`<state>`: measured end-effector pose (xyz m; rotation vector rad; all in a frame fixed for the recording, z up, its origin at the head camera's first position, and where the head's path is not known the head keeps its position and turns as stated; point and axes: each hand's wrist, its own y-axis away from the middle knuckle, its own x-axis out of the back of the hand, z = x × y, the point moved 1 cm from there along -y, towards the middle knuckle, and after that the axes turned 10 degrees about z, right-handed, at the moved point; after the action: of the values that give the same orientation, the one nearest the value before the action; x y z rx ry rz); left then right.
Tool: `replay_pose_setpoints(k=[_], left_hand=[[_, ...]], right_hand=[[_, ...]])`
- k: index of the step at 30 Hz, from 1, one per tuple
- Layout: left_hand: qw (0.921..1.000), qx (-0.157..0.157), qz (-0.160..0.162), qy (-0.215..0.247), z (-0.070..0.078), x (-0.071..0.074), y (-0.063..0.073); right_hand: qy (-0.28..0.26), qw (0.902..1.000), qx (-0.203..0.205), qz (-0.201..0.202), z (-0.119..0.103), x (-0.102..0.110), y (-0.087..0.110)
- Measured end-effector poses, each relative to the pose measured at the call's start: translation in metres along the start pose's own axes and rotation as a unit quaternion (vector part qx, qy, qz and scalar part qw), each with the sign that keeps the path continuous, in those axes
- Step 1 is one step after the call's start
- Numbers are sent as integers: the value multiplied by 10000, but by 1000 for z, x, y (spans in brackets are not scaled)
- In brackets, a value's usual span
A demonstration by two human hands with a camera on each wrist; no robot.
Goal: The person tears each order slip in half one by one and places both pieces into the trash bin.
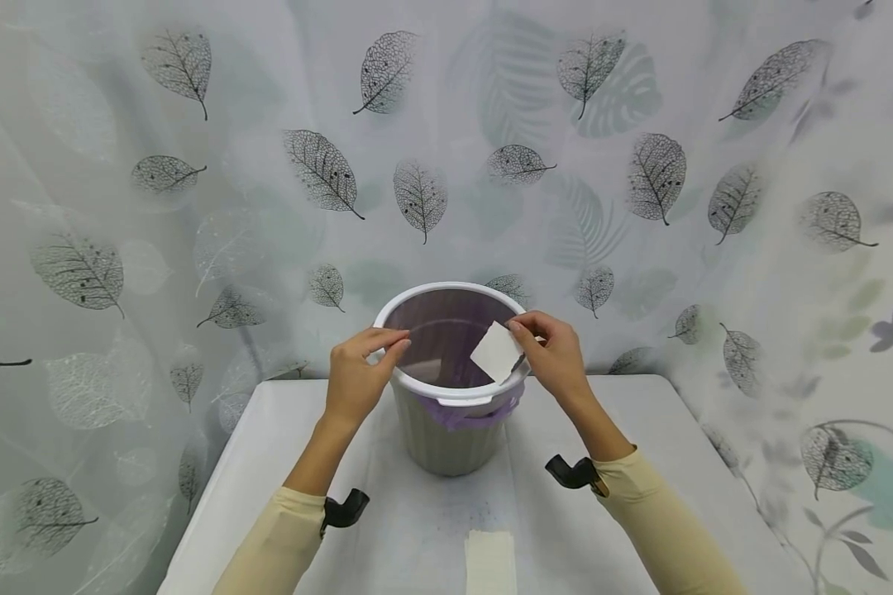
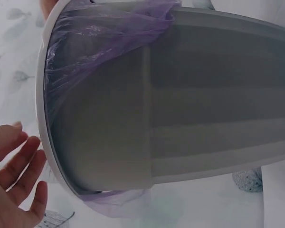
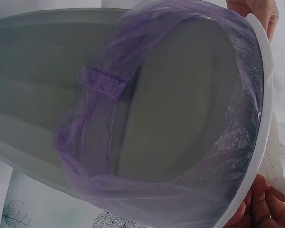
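White paper [image 1: 496, 353]: pinched by right hand [image 1: 554, 351], thumb & fingers; held tilted over mouth of bin [image 1: 446, 450], R side; single or layered, can't tell.
Left hand [image 1: 360, 372]: fingers loosely bent, thumb nr index; nothing seen held; placed by L side of rim [image 1: 454, 286].
Bin: upright on bench [image 1: 387, 562], grey-green wall, white rim.
Purple liner [image 3: 104, 85]: hung outside bin wall below rim, unevenly bunched.
Off-white paper [image 1: 490, 566]: laid on bench, nearer camera, apart from bin; cut off by frame edge.
Curtain [image 1: 424, 202]: leaf-printed, behind bench.
Risk: paper prob. dropped outside if released too far R; liner poss. dragged if snagged by fingers; bin poss. shifted if rim is bumped.
Count: hands 2, held paper 1 pc, bin 1, liner 1, bench paper 1 pile/strip (sheets uncountable), wrist mounts [image 1: 346, 508] 2.
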<state>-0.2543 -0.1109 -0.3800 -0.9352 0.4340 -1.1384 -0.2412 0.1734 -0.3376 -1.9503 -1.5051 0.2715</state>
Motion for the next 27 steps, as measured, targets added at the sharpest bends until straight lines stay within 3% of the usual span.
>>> replay_pose_setpoints(k=[6,14,20,27], left_hand=[[9996,-163,59,-214,1,7,7],[9965,-792,112,-259,9,12,25],[9948,-1018,13,-79,16,17,44],[9888,-1471,-144,186,17,17,73]], right_hand=[[-176,9998,-108,52,2,6,5],[-293,9990,-332,42,6,16,11],[-452,9978,-396,277,42,21,26],[-463,9975,60,527,67,23,63]])
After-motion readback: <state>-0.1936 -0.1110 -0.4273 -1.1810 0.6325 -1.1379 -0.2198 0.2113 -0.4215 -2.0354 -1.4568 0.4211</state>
